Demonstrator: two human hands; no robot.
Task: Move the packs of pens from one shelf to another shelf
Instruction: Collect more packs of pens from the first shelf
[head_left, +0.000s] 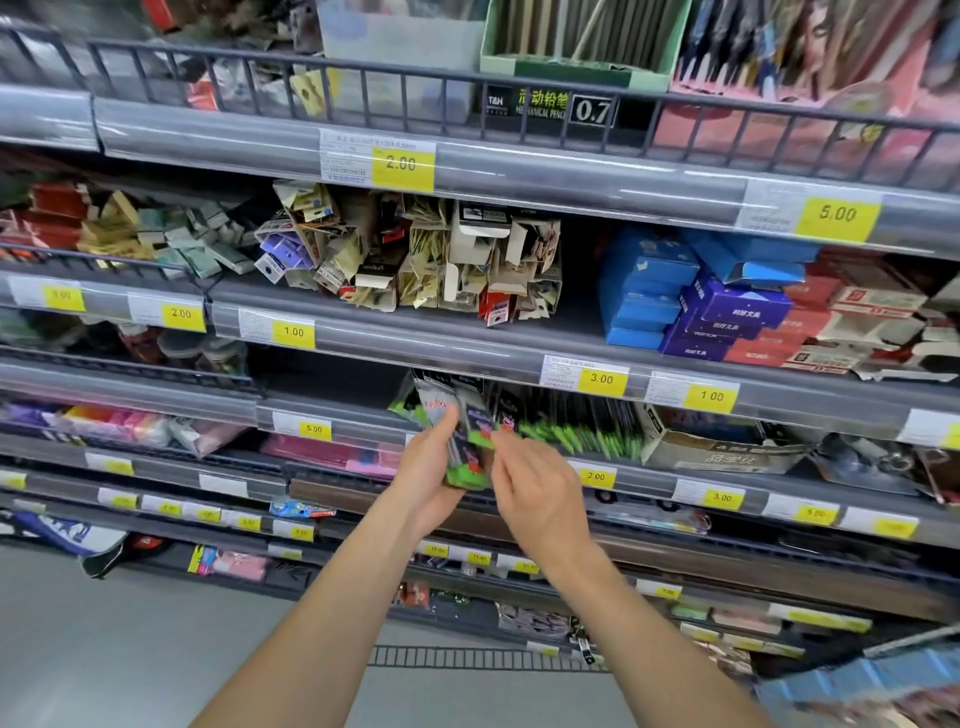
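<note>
Left hand (426, 475) grips a bunch of pen packs (465, 441) from below, thumb up along the front, fingers wrapped behind. Right hand (535, 493) is at the bunch's right edge, fingers curled toward it; looks like a pinch on the outer pack, but motion blur hides the contact, so can't tell if it actually holds anything.

Packs are held upright just in front of the shelf (597, 475) they seem to come from, tops near the shelf edge above. More green pens (582, 434) sit on that shelf to the right, next to an open carton (727, 447).

Judgement: mid-pick or regrouping the bunch, transfer not yet done.

Risks:
- Several slick packs in one hand. If the right hand tugs one, the others can fan out and slide from the left grip.
- Pack tops are close to the price rail (587, 376) above. Lifting straight up could snag them.
- Neighbouring green pens lean loosely; a brush from the right wrist could tip them.
</note>
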